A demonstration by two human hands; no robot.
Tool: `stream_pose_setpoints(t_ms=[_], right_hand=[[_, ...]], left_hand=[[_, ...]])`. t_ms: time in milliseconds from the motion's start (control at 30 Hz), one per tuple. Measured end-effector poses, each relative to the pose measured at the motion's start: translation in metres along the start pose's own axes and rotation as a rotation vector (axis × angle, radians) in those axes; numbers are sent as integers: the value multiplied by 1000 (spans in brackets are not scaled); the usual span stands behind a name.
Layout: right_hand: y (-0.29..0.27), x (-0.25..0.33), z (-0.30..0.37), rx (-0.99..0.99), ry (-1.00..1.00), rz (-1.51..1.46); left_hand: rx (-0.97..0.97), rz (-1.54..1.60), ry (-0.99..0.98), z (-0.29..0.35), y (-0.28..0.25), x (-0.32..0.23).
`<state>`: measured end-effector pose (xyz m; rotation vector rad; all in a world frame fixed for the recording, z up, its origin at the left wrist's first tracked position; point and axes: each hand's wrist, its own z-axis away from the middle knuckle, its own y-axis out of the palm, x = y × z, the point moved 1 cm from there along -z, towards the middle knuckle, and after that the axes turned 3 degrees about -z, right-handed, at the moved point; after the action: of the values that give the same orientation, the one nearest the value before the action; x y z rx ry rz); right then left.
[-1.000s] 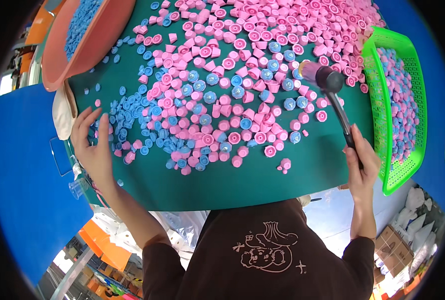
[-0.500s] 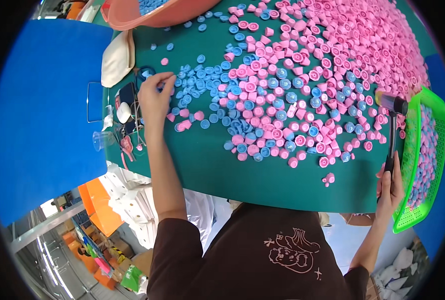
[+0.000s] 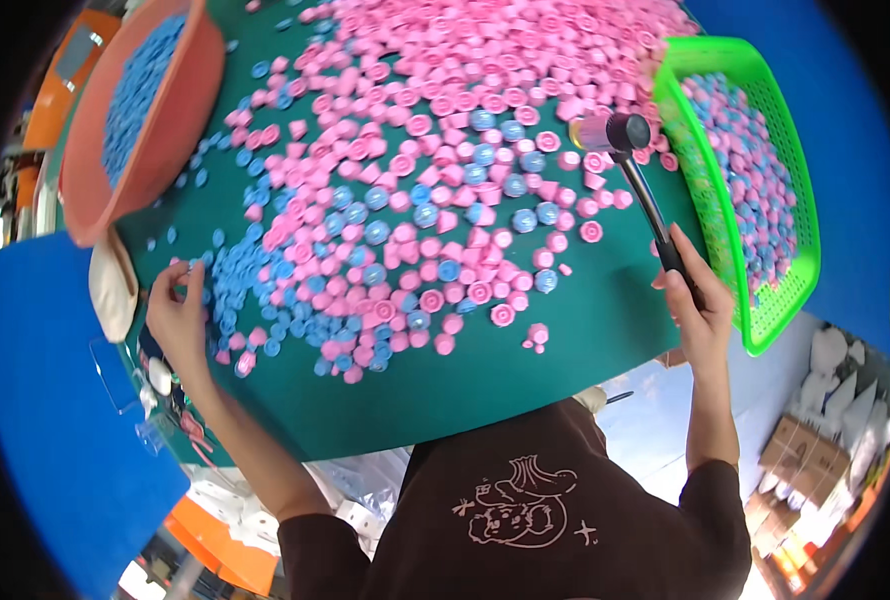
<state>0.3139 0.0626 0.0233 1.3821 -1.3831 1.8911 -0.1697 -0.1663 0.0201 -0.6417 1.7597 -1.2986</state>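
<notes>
My right hand (image 3: 703, 315) is wrapped round the black handle of a mallet (image 3: 650, 205), its head raised with one black face and one clear, yellowish face. Close to the left end of the table my left hand (image 3: 177, 312) has its thumb and forefinger curled together beside small blue plastic caps (image 3: 235, 285). Whatever lies between those fingertips is too small to make out. Many pink plastic cups (image 3: 395, 250) are scattered across the middle, several with a blue cap (image 3: 376, 232) fitted in them.
A green plastic basket (image 3: 800, 220) of pink and blue pieces stands at the right. At the far left is a reddish basin (image 3: 85, 190) of blue caps. A cream cloth item (image 3: 112, 290) and small belongings lie along the green table's (image 3: 365, 420) left edge. Pink cups are heaped at the back.
The view has turned, bringing the basin and basket more fully into sight. My right hand still grips the mallet. My left hand remains by the blue caps, fingers curled together.
</notes>
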Motion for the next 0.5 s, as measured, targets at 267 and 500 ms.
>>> stream_pose_setpoints(t_ms=[267,500], right_hand=[[-13,-17,-5,-23,91,-30],[-14,-22,-7,8,46,-36]], left_hand=[[214,523,862,58,66,-247],[174,349,1029,58,117,-308]])
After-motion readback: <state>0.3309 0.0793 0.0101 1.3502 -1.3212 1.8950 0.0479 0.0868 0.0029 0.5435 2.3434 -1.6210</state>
